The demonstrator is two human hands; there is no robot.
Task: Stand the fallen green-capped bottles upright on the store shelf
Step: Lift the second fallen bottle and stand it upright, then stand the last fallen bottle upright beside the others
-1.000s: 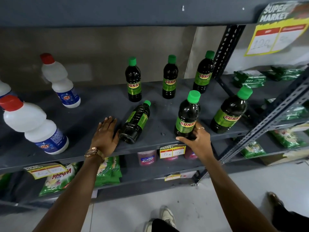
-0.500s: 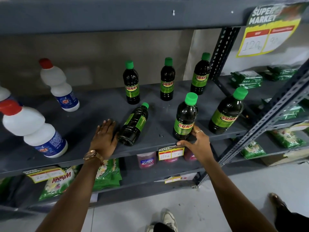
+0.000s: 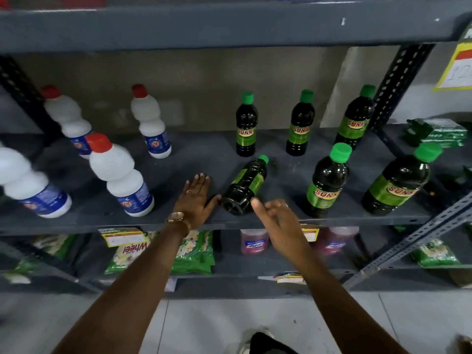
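One dark green-capped bottle (image 3: 244, 185) lies on its side on the grey shelf (image 3: 204, 218), cap pointing to the back right. My left hand (image 3: 197, 198) rests flat on the shelf, thumb touching the bottle's base. My right hand (image 3: 277, 215) hovers open at the shelf's front edge, fingertips just beside that base. Several more green-capped bottles stand upright: one near the front (image 3: 328, 181), a larger one at the right (image 3: 398, 181), and three in the back row (image 3: 246, 125), (image 3: 300, 123), (image 3: 353, 118).
White bottles with red caps (image 3: 120, 176) stand on the left part of the shelf. A perforated metal post (image 3: 398, 80) rises at the right. Green packets (image 3: 439, 132) lie beyond it. Bags and jars fill the lower shelf. The upper shelf hangs close overhead.
My right hand let go of the upright front bottle and moved left toward the fallen bottle's base. The view shifted left. My left hand stayed on the shelf.
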